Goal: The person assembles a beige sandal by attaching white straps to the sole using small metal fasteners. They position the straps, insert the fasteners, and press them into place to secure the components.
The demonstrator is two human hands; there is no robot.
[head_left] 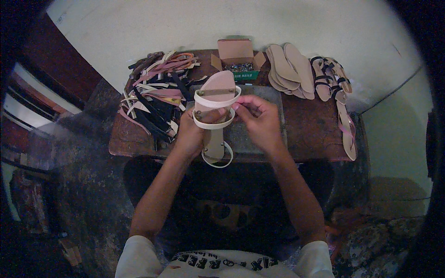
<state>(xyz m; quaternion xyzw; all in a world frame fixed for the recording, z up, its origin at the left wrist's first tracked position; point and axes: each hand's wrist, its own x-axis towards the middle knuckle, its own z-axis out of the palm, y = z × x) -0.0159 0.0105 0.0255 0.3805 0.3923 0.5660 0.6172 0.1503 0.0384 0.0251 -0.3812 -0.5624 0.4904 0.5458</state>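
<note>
A sandal [214,145] with a beige sole and cream straps is held up over the table's front half, its toe end pointing away from me. My left hand [191,134] is closed round the sole's left side, and its thumb reaches under the straps. Two cream bands cross the front part, and a thin loop [218,166] stands at the heel end; small metal studs show where straps meet the sole. At the right end of the bands, my right hand [258,121] is closed in a pinch on the strap. Its fingertips partly hide the spot they grip.
A wooden table [306,139] bears a dark grey slab [276,99] beneath my hands. Loose strap strips [160,95] are heaped at left. Behind stand an open nail box [241,69] and beige soles [289,69]; finished sandals [324,81] lie along the right edge. A pale wall [185,23] rises behind.
</note>
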